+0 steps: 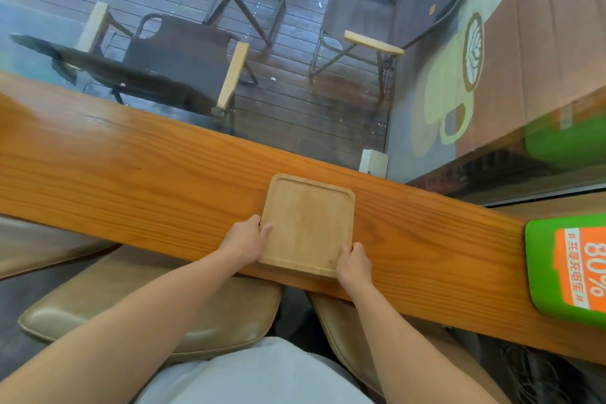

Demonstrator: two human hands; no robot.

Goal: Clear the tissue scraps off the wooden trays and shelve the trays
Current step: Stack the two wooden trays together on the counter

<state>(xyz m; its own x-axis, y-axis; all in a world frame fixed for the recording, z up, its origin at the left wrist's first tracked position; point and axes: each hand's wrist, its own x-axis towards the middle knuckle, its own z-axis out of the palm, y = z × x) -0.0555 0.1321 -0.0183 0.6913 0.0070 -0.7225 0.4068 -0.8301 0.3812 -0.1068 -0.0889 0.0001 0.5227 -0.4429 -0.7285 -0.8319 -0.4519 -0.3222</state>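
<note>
A square light wooden tray (310,220) with a raised rim lies flat on the long orange-brown wooden counter (131,174). Its surface shows no tissue scraps. My left hand (246,239) grips the tray's left edge near the front corner, thumb on the rim. My right hand (354,264) grips the tray's front right corner. A second edge seems to show just under the tray's front, so it may rest on another tray; I cannot tell for sure.
A green and orange device (570,269) marked 80% sits on the counter at the right. Tan padded stools (157,315) stand below the counter's near edge. Beyond the glass window are dark folding chairs (170,56) and a table on decking.
</note>
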